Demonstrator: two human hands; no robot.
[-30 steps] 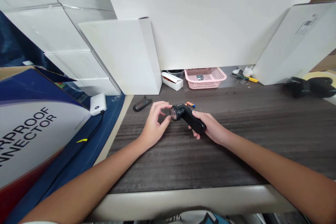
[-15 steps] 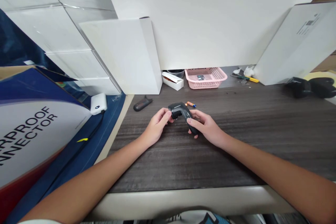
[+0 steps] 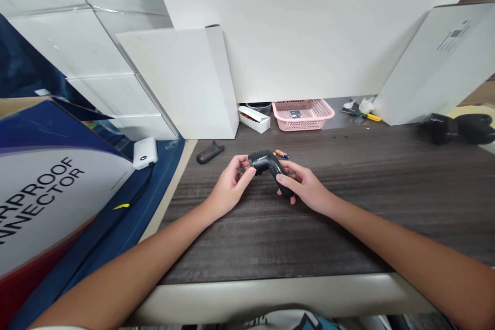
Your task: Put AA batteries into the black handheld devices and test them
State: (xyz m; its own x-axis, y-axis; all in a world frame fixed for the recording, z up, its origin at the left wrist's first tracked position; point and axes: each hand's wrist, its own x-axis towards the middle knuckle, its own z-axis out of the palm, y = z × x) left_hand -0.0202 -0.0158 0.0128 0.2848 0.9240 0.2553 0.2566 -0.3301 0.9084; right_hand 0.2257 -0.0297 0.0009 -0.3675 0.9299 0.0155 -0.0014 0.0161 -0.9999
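A black pistol-shaped handheld tool (image 3: 264,159) is held between both hands above the dark wooden table. My left hand (image 3: 234,180) closes on its ribbed nose end, thumb in front and fingers behind. Around the handle wraps my right hand (image 3: 301,183), with the thumb along its near side. Just beyond the tool, an orange-and-blue battery (image 3: 282,154) lies on the table, and part of what looks like another shows beside it. A loose black curved cover (image 3: 210,152) with a forked end rests to the left.
At the back stand a pink basket (image 3: 305,122) and a small white open box (image 3: 254,119). A yellow-handled tool (image 3: 370,116) lies further right. On the left are a white device (image 3: 145,153) with a cable and a large printed box (image 3: 58,180).
The tool has rolled slightly in my hands, so its printed side faces up more. My left fingers have shifted on the nose end, with the hand raised and more arched.
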